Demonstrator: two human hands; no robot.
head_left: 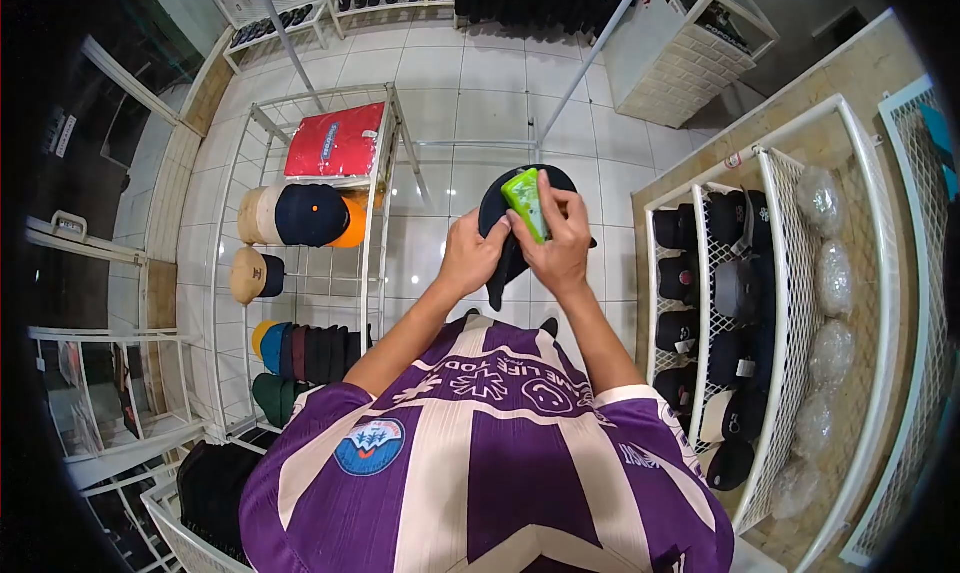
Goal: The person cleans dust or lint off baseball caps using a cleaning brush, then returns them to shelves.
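In front of my chest I hold a dark cap (pixel 492 203), its crown turned up toward the camera. My left hand (pixel 474 251) grips the cap's left side, thumb on top and the other fingers out of sight. A bright green, palm-sized block (pixel 524 198) with a pale patch on its face lies against the cap's crown; its exact kind I cannot make out. My right hand (pixel 560 241) is closed around that green block, with the thumb and fingers at its right edge. The cap's underside is hidden.
Left of me is a white wire rack (pixel 384 223) with a red plastic-wrapped package (pixel 335 141) and several caps (pixel 312 216). A white mesh shelf (pixel 790 213) on the right holds more caps. A white brick-patterned counter (pixel 665 78) stands at the back right.
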